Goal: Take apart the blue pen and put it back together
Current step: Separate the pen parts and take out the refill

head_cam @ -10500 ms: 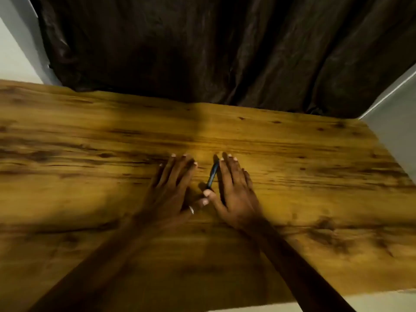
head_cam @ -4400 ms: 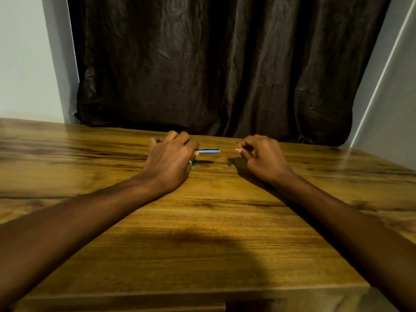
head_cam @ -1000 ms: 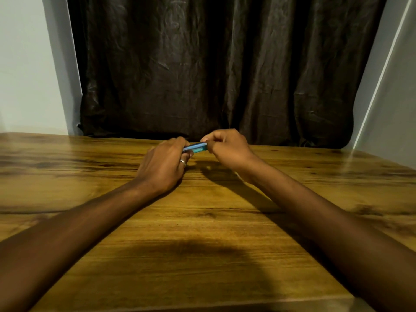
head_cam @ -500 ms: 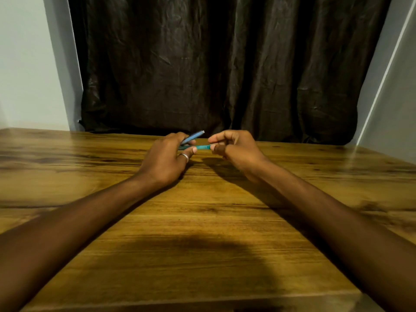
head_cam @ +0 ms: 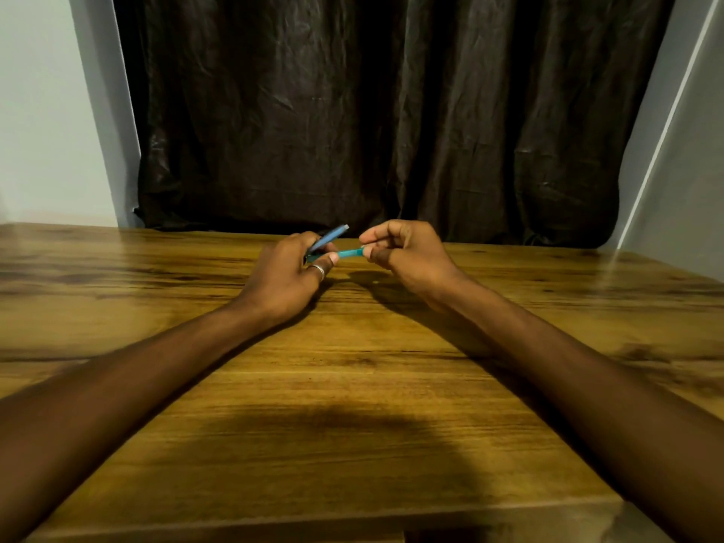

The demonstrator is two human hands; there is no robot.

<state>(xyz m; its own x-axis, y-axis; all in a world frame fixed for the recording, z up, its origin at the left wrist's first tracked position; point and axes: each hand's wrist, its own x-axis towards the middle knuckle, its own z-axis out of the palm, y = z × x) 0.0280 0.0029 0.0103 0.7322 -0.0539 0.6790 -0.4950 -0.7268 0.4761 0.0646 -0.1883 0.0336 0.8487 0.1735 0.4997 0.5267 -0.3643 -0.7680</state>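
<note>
The blue pen is in two pieces above the far middle of the wooden table (head_cam: 352,386). My left hand (head_cam: 288,274) grips a blue barrel piece (head_cam: 331,236) that juts up and to the right from its fingers. A thinner teal piece (head_cam: 350,253) runs level between both hands. Its left end sits at my left thumb, and my right hand (head_cam: 403,254) pinches its right end between thumb and forefinger. A ring is on my left hand. Whether small parts lie under the hands I cannot tell.
A dark brown curtain (head_cam: 372,111) hangs right behind the table's far edge. Pale walls (head_cam: 47,111) stand on both sides. The table's near edge (head_cam: 313,519) runs along the bottom of the view.
One second ago both hands were together on a single pen. The pieces have since come apart: my right hand has drawn the teal piece to the right, and the blue barrel tilts upward.
</note>
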